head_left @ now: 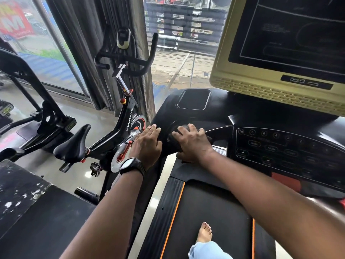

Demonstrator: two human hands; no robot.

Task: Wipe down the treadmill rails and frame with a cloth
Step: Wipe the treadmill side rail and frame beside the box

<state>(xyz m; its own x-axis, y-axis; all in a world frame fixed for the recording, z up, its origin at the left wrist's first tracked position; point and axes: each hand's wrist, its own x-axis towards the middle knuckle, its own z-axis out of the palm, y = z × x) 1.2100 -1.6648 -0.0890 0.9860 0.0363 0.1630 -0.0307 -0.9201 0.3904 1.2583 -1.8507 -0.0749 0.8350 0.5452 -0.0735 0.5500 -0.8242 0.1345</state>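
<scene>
Nearest the camera, a bare foot (204, 233) stands on the treadmill belt (211, 212), toes toward the console. The belt's long axis runs from the bottom edge up to the console, heading toward the window. The left rail (164, 212), ribbed black with an orange stripe on its inner edge, lies just beside the belt and follows the same line, leaning slightly right as it goes up.

Both forearms reach forward over the rail and belt. The left hand (147, 144), with a watch (128, 163) on the wrist, lies flat on the outer left edge of the console (194, 116), fingers straight and together, holding nothing. The right hand (192, 143) is just beside it, fingers spread and bent over a dark cloth (183, 127), thumb tucked low, pressing it against the console's left shoulder. The cloth is bunched under the palm, so it has no clear long axis; only dark folds show between the fingers.

Right of the hands sits the keypad (280, 146), and above it the screen (289, 43) in a yellow housing. Left of the treadmill stands a bike (123, 124), saddle toward the camera. Beyond is the window (177, 43).
</scene>
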